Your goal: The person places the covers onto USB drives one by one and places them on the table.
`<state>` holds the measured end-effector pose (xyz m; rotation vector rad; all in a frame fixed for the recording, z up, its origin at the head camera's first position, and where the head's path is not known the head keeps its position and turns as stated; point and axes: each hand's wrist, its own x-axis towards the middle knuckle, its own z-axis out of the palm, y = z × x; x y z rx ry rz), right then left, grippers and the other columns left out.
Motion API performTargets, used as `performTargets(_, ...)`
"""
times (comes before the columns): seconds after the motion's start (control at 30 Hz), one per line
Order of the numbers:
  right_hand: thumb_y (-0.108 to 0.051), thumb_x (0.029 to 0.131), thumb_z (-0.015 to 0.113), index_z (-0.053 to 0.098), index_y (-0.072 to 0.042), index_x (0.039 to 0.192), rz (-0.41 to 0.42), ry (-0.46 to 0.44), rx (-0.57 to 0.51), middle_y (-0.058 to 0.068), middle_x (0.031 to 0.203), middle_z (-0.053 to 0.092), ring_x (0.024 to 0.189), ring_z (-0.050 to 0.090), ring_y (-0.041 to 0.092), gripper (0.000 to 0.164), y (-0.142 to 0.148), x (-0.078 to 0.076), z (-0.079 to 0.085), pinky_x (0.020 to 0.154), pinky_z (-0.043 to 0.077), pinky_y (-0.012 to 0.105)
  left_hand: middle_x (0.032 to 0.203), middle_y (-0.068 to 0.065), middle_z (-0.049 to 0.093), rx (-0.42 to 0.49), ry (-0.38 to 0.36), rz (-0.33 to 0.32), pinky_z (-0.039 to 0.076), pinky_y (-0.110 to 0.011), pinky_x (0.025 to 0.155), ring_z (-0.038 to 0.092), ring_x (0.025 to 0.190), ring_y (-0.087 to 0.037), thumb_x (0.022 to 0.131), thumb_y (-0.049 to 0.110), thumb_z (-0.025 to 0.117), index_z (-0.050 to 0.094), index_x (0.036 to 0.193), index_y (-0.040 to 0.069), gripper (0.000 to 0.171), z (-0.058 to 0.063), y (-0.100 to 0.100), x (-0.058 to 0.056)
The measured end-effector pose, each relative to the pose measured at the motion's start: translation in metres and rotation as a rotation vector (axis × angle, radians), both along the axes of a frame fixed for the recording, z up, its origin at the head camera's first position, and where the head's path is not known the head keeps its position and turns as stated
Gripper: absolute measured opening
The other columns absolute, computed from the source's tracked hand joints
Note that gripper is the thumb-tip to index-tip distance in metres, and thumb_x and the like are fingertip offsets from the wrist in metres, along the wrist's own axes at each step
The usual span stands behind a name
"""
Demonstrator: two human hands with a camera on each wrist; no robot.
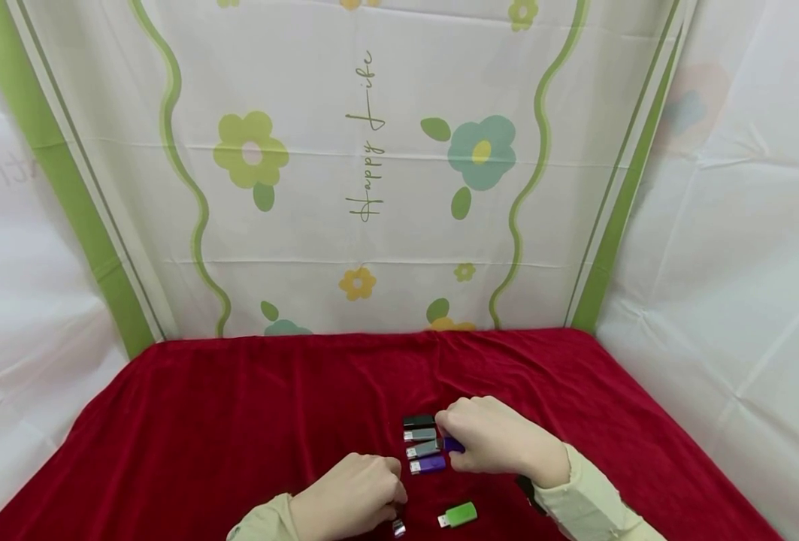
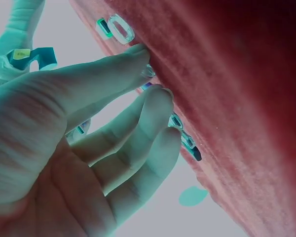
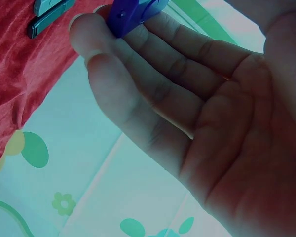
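My right hand point(image 1: 490, 437) grips a blue-purple USB stick point(image 3: 130, 16) at the right side of a row of sticks. That row holds a black USB stick point(image 1: 418, 421), two grey sticks, one of them a grey USB stick point(image 1: 422, 450), and a purple USB stick point(image 1: 428, 465). To the left and nearer the front is my left hand point(image 1: 357, 496), fingers bent and thumb apart from them in the left wrist view. Close by its thumb lies a stick's silvery end point(image 1: 399, 528); the rest is hidden. I see nothing plainly held in that hand.
A bright green USB stick point(image 1: 461, 514) lies between the hands, near the front. Red cloth point(image 1: 237, 421) with soft folds covers the table. A white curtain point(image 1: 399, 188) with printed flowers hangs behind, and white sheets stand at both sides.
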<state>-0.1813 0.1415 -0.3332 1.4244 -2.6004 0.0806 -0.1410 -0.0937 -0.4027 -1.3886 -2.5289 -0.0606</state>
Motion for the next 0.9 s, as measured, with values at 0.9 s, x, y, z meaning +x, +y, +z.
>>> performTargets(0.9,-0.011,0.068,0.075,0.049,-0.018,0.07,0.009,0.023,-0.036,-0.015,0.064,0.037,0.053,0.033,0.004,0.028,-0.001,0.002,0.002,0.046,0.03,0.021,0.068,0.01,0.045,0.224,0.147,0.111,0.03,-0.012,0.043,0.033,0.052,0.001,0.079,0.011,0.072,0.057,0.073,0.016,0.017,0.02,-0.006,-0.006)
